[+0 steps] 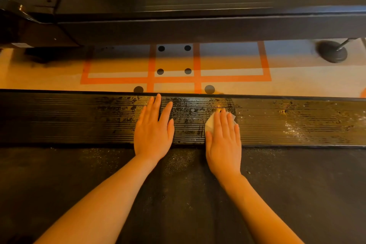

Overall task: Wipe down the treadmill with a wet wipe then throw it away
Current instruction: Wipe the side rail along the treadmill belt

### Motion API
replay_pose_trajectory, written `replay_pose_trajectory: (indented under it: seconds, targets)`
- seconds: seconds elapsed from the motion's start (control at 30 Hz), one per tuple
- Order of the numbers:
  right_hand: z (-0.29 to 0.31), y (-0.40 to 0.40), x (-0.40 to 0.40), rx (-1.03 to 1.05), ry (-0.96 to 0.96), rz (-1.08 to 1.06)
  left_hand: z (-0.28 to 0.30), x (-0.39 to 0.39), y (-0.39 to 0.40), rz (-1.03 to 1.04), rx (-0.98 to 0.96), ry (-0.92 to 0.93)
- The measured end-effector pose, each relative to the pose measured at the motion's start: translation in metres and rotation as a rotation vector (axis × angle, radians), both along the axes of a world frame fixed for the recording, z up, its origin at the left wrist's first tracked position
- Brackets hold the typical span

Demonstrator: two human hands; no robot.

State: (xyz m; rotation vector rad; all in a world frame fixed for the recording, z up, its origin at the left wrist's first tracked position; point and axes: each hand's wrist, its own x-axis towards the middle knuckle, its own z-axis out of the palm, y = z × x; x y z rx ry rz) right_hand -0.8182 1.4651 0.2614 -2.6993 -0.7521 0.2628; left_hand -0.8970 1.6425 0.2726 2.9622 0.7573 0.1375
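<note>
Beige floor (297, 77) w/ orange tape lines (150, 79) forming a grid runs across the middle; 6 black dots (187, 47) sit on it, 2 of them half cut off by the rail edge. Beyond the floor, a dark machine body (198, 25) fills the top, and 1 round black foot (332, 51) on a thin rod stands at far right.

1 treadmill: ribbed side rail (69, 119) crosses the frame left to right, belt (79, 184) nearer the camera. Rail shows wet streaks around and between the hands, plus pale specks toward the right end.

2 hands, both flat, fingers straight. Left hand (153, 132) rests bare on the rail, fingers spread, holding nothing. Right hand (223, 140) presses 1 white wipe (210, 123) onto the rail; wipe is mostly under palm and fingers, only its left edge and a bit by the fingertips show. Heels of both hands reach over the rail's near edge onto the belt. Hands are near each other, not touching. Both forearms are bare and cross the belt.
</note>
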Motion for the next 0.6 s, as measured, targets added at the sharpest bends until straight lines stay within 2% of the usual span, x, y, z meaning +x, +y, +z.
replay_pose_trajectory:
  seconds: [0.27,0.6]
  targets:
    - [0.009,0.018,0.045,0.003,0.020,0.006,-0.002,0.000,0.001,0.004,-0.032,-0.007]
    - [-0.001,-0.015,-0.005,0.014,-0.006,-0.031,0.001,0.000,0.000,0.007,-0.036,0.012]
